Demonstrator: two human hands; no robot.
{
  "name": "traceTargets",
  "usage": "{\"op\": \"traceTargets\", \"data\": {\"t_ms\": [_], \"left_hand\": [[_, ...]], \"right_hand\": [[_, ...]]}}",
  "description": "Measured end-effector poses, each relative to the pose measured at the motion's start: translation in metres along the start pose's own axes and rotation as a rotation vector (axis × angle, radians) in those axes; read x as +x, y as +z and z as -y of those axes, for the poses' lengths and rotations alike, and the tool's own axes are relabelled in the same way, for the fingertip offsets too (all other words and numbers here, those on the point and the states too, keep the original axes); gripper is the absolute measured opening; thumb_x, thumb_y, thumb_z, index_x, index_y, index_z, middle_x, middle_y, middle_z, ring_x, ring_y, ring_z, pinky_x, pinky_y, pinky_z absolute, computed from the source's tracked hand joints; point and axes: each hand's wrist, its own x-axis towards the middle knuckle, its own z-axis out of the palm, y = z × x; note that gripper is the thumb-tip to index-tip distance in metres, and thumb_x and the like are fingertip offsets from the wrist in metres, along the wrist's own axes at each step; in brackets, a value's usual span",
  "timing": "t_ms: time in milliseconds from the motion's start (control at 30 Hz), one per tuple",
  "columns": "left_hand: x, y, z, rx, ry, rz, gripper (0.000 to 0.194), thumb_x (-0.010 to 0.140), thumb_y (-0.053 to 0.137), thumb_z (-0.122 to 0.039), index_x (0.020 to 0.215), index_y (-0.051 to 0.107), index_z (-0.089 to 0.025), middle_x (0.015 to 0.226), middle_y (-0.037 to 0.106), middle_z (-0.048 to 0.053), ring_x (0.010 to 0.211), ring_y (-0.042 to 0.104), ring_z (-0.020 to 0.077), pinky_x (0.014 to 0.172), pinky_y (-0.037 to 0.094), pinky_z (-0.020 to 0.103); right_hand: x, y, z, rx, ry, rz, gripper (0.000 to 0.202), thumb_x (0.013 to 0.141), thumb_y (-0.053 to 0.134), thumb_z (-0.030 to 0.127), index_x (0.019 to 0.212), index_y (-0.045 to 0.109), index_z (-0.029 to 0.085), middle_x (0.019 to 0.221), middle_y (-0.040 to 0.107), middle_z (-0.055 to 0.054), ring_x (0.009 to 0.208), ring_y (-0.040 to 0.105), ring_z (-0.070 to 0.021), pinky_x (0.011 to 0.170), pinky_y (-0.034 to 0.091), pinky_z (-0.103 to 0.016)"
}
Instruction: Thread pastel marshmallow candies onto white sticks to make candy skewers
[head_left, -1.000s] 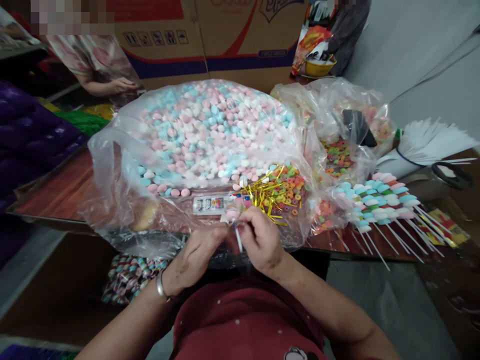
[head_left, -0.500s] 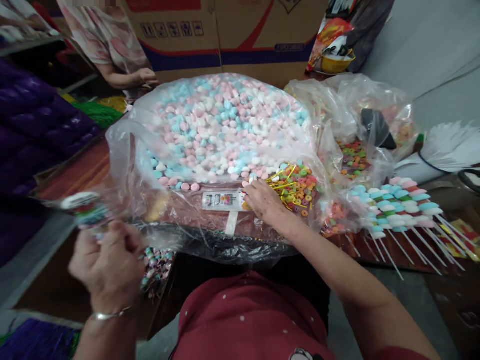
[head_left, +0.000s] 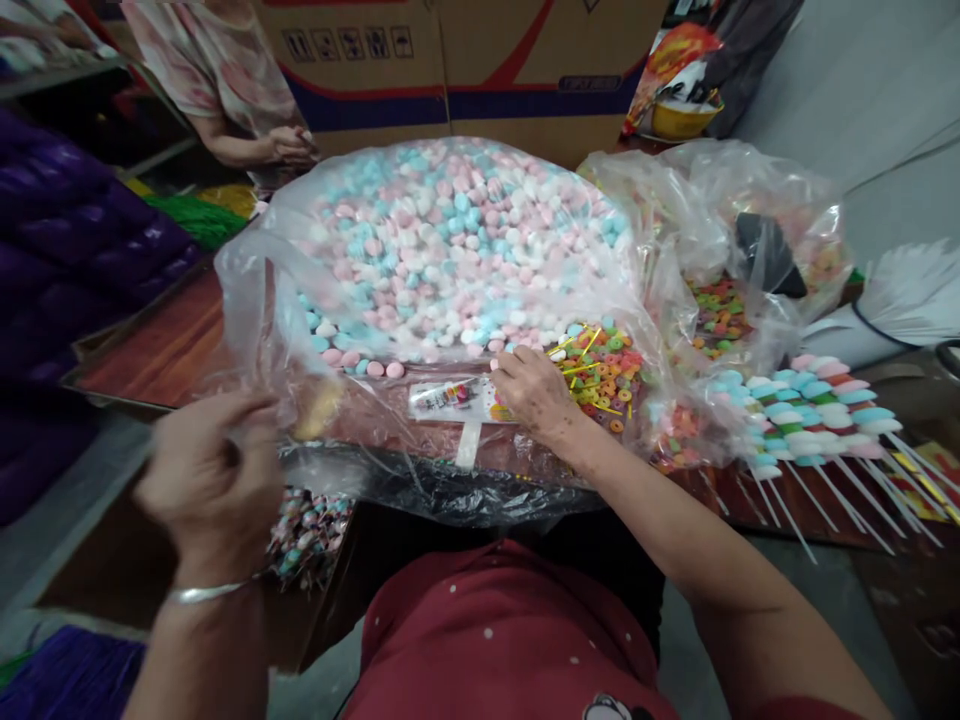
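My left hand (head_left: 214, 480) is raised, blurred, over the left end of the table, above an open carton; its fingers are bent and nothing clear shows in them. My right hand (head_left: 529, 390) rests with curled fingers at the right end of a small printed clear packet (head_left: 454, 398); its fingertips are hidden. Behind it spreads a big clear bag of pink, blue and white candies (head_left: 450, 230). Ring-shaped colourful candies (head_left: 611, 370) with gold ties (head_left: 581, 360) lie right beside my right hand.
Candy skewers on white sticks (head_left: 817, 410) lie at the right. Wrapped candy sticks (head_left: 307, 535) fill part of the carton (head_left: 97, 555) below left. A person's hands (head_left: 292, 145) are behind the table, near a large box (head_left: 487, 70).
The wrapped candy piece that my left hand held up is gone from it. My right hand stays at the packet, where a printed wrapper now looks tilted.
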Motion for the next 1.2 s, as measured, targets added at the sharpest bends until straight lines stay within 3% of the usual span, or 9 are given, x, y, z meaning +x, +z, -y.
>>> {"op": "traceTargets", "data": {"t_ms": [67, 133, 233, 367, 467, 600, 800, 933, 1200], "left_hand": [[0.005, 0.034, -0.013, 0.149, 0.282, 0.175, 0.018, 0.083, 0.064, -0.026, 0.099, 0.068, -0.019, 0.102, 0.069, 0.009, 0.101, 0.061, 0.0269, 0.095, 0.044, 0.041], [0.009, 0.069, -0.030, 0.177, 0.347, 0.383, 0.030, 0.085, 0.062, -0.036, 0.107, 0.065, -0.016, 0.109, 0.068, 0.014, 0.106, 0.058, 0.0301, 0.097, 0.042, 0.045], [0.017, 0.108, -0.048, 0.127, 0.267, 0.683, 0.028, 0.084, 0.060, -0.038, 0.098, 0.066, -0.014, 0.095, 0.069, 0.012, 0.093, 0.059, 0.0279, 0.085, 0.045, 0.041], [0.024, 0.127, -0.055, -0.175, 0.000, 0.950, 0.016, 0.079, 0.060, -0.030, 0.069, 0.061, -0.018, 0.065, 0.059, 0.000, 0.063, 0.052, 0.0149, 0.061, 0.039, 0.025], [0.023, 0.130, -0.055, -0.341, -0.148, 0.944, 0.014, 0.072, 0.065, -0.026, 0.064, 0.058, -0.017, 0.060, 0.054, -0.004, 0.058, 0.047, 0.0110, 0.056, 0.035, 0.021], [0.014, 0.133, -0.054, -0.375, -0.192, 0.959, 0.013, 0.070, 0.068, -0.026, 0.064, 0.062, -0.016, 0.059, 0.057, -0.003, 0.058, 0.048, 0.0106, 0.056, 0.036, 0.020], [0.006, 0.129, -0.044, -0.298, -0.042, 0.936, 0.023, 0.080, 0.062, -0.035, 0.065, 0.063, -0.016, 0.059, 0.055, -0.003, 0.057, 0.045, 0.0110, 0.054, 0.033, 0.020], [0.004, 0.125, -0.042, -0.275, 0.055, 1.063, 0.029, 0.085, 0.055, -0.037, 0.067, 0.063, -0.016, 0.059, 0.054, -0.003, 0.057, 0.045, 0.0112, 0.054, 0.033, 0.021], [-0.017, 0.121, -0.042, -0.334, -0.169, 0.948, 0.023, 0.077, 0.066, -0.040, 0.073, 0.064, -0.017, 0.065, 0.063, 0.000, 0.057, 0.053, 0.0129, 0.052, 0.041, 0.022]], "right_hand": [[-0.003, -0.004, -0.001, -0.004, -0.036, -0.088, 0.023, 0.095, 0.047, 0.012, 0.087, 0.069, 0.014, 0.092, 0.064, -0.011, 0.086, 0.046, -0.0229, 0.074, 0.039, -0.037], [-0.008, -0.009, -0.002, -0.021, -0.063, -0.161, 0.025, 0.097, 0.045, 0.014, 0.086, 0.068, 0.015, 0.088, 0.063, -0.010, 0.084, 0.046, -0.0220, 0.073, 0.039, -0.036], [-0.018, -0.016, -0.001, 0.001, -0.095, -0.245, 0.026, 0.098, 0.044, 0.019, 0.085, 0.066, 0.015, 0.085, 0.063, -0.009, 0.083, 0.048, -0.0213, 0.073, 0.040, -0.036], [-0.033, -0.017, -0.002, 0.306, 0.041, -0.350, 0.019, 0.095, 0.049, 0.022, 0.106, 0.062, 0.013, 0.102, 0.064, -0.012, 0.091, 0.054, -0.0214, 0.083, 0.045, -0.039], [-0.041, -0.014, -0.002, 0.717, 0.333, -0.337, 0.044, 0.084, 0.063, 0.027, 0.125, 0.051, 0.014, 0.110, 0.062, -0.011, 0.089, 0.059, -0.0192, 0.078, 0.049, -0.036], [-0.045, -0.014, 0.000, 1.034, 0.419, -0.169, 0.009, 0.086, 0.055, 0.024, 0.088, 0.060, 0.018, 0.078, 0.060, 0.001, 0.072, 0.057, -0.0127, 0.067, 0.045, -0.026], [-0.050, -0.020, 0.002, 0.930, 0.330, -0.188, 0.029, 0.090, 0.051, 0.025, 0.062, 0.049, 0.018, 0.064, 0.046, 0.004, 0.064, 0.046, -0.0103, 0.063, 0.038, -0.024], [-0.052, -0.022, 0.005, 0.980, 0.373, -0.125, 0.014, 0.089, 0.055, 0.025, 0.078, 0.060, 0.019, 0.075, 0.059, 0.001, 0.072, 0.054, -0.0120, 0.067, 0.042, -0.024], [-0.064, -0.027, 0.017, 0.737, 0.252, -0.360, 0.021, 0.097, 0.046, 0.023, 0.089, 0.065, 0.017, 0.082, 0.066, -0.003, 0.079, 0.058, -0.0141, 0.076, 0.047, -0.026]]}}
